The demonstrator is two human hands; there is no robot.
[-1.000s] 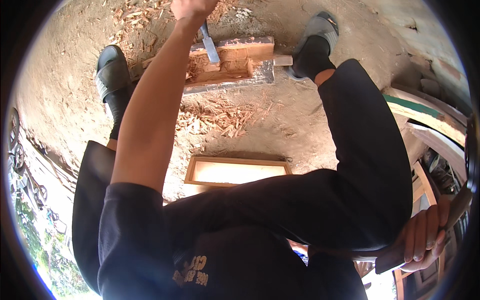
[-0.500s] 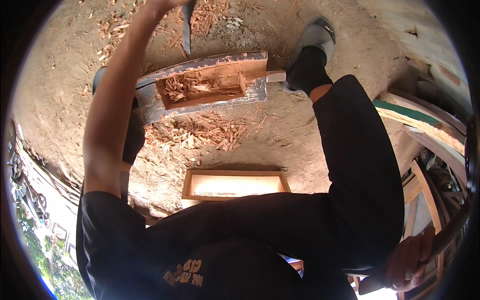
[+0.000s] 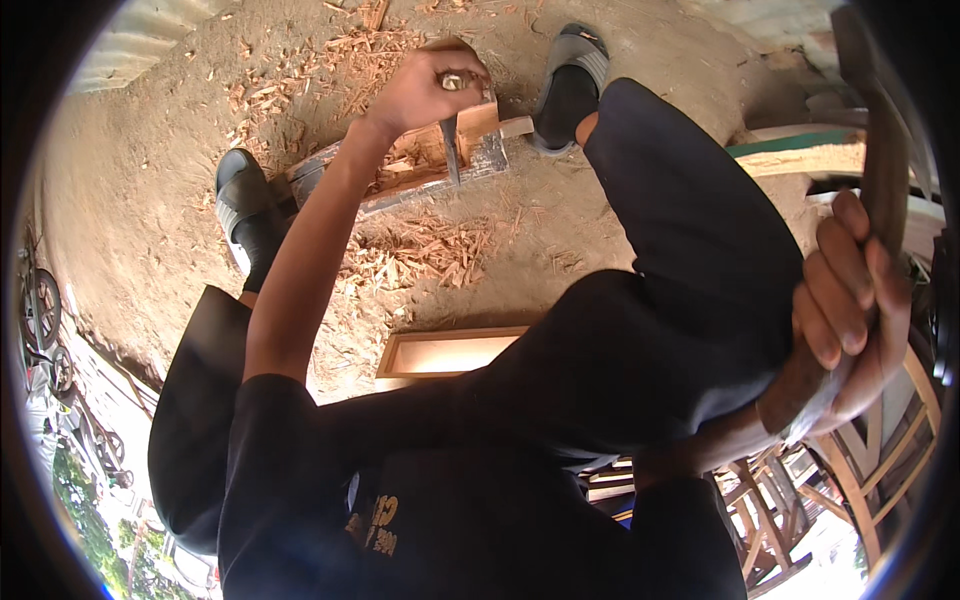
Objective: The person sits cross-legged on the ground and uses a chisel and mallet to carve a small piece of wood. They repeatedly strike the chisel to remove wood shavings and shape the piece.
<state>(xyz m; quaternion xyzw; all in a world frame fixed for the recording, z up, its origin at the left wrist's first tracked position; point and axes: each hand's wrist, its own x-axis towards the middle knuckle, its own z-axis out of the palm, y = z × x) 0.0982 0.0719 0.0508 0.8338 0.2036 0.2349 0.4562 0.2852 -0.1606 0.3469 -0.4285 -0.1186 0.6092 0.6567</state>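
My left hand (image 3: 425, 88) is wrapped round the handle of a chisel (image 3: 452, 150), whose metal blade points down at the hollowed wooden block (image 3: 490, 152). The blade's tip is by the near edge at the block's right end. Dark worn paint covers the block, and reddish bare wood with loose chips shows in its recess, partly hidden by my left hand and forearm. On the right, my right hand (image 3: 845, 295) is raised and closed round the wooden handle of a hammer (image 3: 887, 170). Its dark head is up near the picture's rim.
Wood chips (image 3: 425, 255) litter the dirt floor around the block. My sandalled feet stand at both its ends, beside a small wood piece (image 3: 516, 126). A shallow wooden box (image 3: 392, 352) lies closer to me. Boards with a green edge (image 3: 800, 143) and wooden frames (image 3: 890, 440) stand at right.
My left hand has come down and to the right, bringing the chisel over the block's right end. My right hand has risen from the lower right with the hammer. My left leg has shifted outward.
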